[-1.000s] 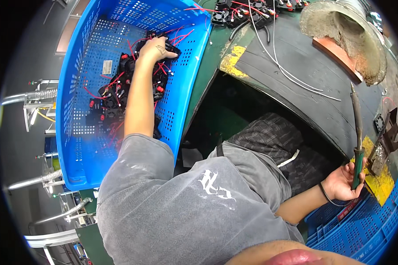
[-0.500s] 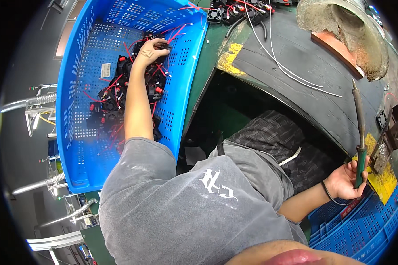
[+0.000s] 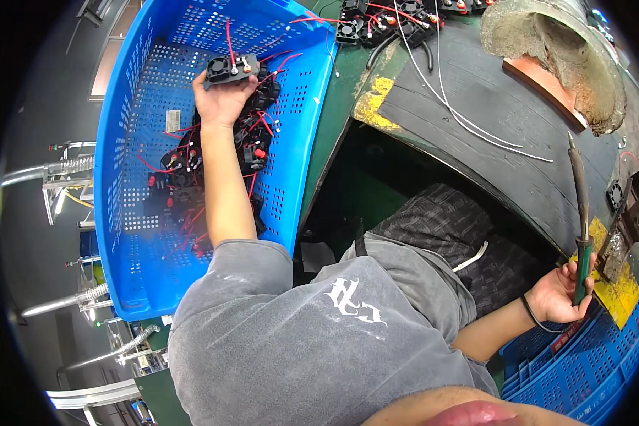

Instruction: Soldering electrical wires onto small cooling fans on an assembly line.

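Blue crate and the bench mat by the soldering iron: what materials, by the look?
Blue crate: looks like moulded plastic, glossy, with perforated walls and a thick rim. Bench mat: probably rubber, dark matte, faintly ribbed, edge curling. Soldering iron in the right hand: dull metal shaft, green handle, likely plastic.

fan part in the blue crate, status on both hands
Left hand grips small black fan above blue crate. Right hand holds soldering iron. Nothing blocking.

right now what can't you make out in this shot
- Head view: left hand covers the underside of the small black fan.
- Forearm hides parts in the blue crate.
- Right hand wraps the soldering iron handle.
- Second blue crate is cut off by the rim.
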`<state>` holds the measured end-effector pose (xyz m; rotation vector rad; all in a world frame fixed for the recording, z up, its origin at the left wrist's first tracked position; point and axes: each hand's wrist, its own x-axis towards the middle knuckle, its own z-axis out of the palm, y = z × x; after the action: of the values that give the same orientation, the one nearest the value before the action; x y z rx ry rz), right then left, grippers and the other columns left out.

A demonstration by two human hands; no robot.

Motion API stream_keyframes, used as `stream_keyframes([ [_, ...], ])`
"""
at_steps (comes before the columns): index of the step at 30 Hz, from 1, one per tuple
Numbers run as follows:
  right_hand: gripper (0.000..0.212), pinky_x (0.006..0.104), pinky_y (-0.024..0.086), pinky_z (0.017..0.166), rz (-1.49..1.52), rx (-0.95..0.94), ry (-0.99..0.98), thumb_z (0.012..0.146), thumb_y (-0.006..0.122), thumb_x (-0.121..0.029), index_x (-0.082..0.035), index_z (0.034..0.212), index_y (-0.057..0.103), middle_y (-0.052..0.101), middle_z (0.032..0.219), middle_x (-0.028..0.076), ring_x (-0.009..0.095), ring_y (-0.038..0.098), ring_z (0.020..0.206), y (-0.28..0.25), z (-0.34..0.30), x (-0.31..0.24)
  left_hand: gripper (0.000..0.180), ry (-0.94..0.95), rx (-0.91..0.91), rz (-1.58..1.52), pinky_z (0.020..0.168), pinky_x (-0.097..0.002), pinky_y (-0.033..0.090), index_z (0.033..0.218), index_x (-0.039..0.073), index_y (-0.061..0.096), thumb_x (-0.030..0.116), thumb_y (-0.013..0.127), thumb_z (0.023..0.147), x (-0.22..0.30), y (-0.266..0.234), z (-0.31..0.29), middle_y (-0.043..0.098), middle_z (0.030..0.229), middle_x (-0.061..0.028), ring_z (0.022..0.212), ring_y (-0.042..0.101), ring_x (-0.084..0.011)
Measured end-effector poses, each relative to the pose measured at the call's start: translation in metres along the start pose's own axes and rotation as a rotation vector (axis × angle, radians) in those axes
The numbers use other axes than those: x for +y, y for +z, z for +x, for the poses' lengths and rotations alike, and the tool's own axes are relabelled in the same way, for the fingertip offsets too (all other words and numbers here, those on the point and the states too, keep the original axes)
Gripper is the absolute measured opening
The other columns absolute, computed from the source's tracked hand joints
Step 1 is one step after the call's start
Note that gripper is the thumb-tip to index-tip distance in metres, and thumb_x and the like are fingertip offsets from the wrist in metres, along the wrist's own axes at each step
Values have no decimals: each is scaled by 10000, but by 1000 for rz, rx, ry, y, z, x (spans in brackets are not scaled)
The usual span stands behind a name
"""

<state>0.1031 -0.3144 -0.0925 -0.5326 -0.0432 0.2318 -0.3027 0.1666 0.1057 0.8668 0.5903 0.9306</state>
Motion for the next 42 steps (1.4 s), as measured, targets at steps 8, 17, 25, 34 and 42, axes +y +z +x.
stream_keyframes([
  [8, 384, 275, 453, 652, -27, 38, -26, 852, 455, -337, -31, 892, 682, 566, 1223, 269, 265, 589, 752, 5, 0, 2, 704, -62, -273, -74, 1010, -571, 384, 1338, -84, 359, 374, 557, 842, -28, 54, -16, 391, 1362, -276, 1256, 380, -471],
  [17, 387, 273, 491, 587, -61, 25, -65, 883, 432, -343, -35, 927, 663, 556, 1222, 290, 270, 656, 694, 11, -5, 4, 860, -295, -532, -151, 948, -620, 424, 1403, -27, 266, 346, 680, 748, -125, 136, -40, 463, 1248, -332, 1152, 471, -516],
  [25, 360, 265, 503, 572, -43, 4, -125, 904, 419, -331, -42, 895, 634, 562, 1230, 256, 258, 658, 725, 25, -18, -13, 852, -685, -753, -38, 892, -561, 487, 1400, -74, 264, 418, 620, 802, -199, 186, -39, 495, 1273, -262, 1105, 566, -408],
  [34, 364, 248, 501, 563, -58, 10, -210, 922, 407, -320, -43, 899, 642, 583, 1195, 264, 264, 669, 734, 24, -28, -28, 624, -749, -680, -53, 939, -455, 475, 1383, 23, 378, 447, 428, 927, -250, 245, 7, 577, 1183, -204, 1069, 598, -312],
  [42, 353, 255, 516, 576, -66, -9, -219, 919, 423, -308, -38, 891, 649, 588, 1181, 269, 269, 677, 726, 32, -31, -27, 445, -755, -607, -159, 996, -490, 446, 1150, -18, 540, 361, 429, 944, -279, 289, 51, 605, 1124, -242, 1081, 581, -372],
])
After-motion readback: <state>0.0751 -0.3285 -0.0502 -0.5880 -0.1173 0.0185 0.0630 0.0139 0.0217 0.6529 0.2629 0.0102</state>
